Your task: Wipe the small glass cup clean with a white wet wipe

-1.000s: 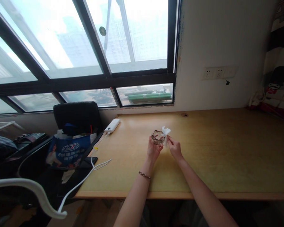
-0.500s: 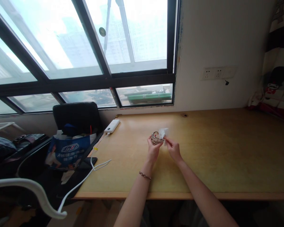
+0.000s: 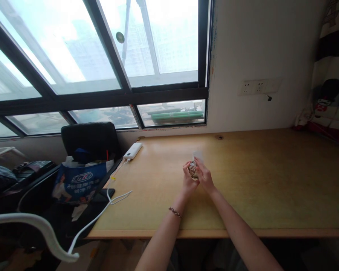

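Note:
Above the wooden desk (image 3: 257, 180) my two hands meet around a small glass dish (image 3: 192, 170). My left hand (image 3: 188, 181), with a bracelet on its wrist, grips the dish from the left. My right hand (image 3: 205, 177) presses a white tissue (image 3: 198, 155) against the dish from the right; only a corner of the tissue shows above my fingers. Most of the dish is hidden between the hands.
A white power bank (image 3: 132, 150) lies at the desk's back left corner, its white cable (image 3: 101, 210) trailing off the left edge. Left of the desk stands a black chair (image 3: 89, 137) holding a blue bag (image 3: 79, 180). A wall socket (image 3: 257, 86) sits above the desk.
The hands have closed together. The dish turned and is now mostly covered, and the tissue went from sticking out at the rim to being pressed against the dish.

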The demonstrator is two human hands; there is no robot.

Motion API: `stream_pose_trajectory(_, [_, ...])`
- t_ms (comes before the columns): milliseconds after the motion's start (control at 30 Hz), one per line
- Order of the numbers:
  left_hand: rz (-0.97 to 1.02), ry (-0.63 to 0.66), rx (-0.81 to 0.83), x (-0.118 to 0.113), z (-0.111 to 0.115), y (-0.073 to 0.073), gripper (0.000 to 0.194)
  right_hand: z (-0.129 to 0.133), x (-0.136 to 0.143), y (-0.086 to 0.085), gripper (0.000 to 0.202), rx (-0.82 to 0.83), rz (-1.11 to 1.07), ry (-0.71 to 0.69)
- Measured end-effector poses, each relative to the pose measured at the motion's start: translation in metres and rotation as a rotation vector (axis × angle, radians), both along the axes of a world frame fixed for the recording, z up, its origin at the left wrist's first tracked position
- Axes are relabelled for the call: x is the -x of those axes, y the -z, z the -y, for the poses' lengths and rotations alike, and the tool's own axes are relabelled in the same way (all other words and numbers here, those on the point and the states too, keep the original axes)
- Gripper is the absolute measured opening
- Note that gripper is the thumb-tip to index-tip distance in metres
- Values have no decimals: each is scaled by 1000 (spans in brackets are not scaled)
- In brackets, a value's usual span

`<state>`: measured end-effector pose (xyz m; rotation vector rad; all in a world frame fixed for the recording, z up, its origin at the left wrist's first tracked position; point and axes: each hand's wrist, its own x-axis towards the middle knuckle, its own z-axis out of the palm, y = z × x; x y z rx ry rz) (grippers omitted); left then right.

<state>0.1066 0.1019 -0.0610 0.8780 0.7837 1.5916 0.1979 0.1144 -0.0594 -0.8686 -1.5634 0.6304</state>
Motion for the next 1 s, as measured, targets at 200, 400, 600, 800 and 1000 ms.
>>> stream_pose_trajectory(200, [-163, -118, -169, -4, 2, -1, 76, -12, -4, 9, 44, 223, -283, 2])
stream_pose_trajectory(400, [68, -92, -13, 6, -13, 5, 67, -15, -5, 12, 36, 283, -357, 32])
stream_pose_trajectory(600, [247, -20, 181, 18, -23, 12, 51, -4, -2, 0, 36, 239, -348, -40])
stream_pose_trajectory(800, [311, 337, 156, 14, -14, 10, 42, -4, -5, 0, 34, 135, -326, 31])
stream_pose_trajectory(1000, [241, 418, 161, 12, -9, 12, 31, -17, -7, 11, 36, 276, -580, 59])
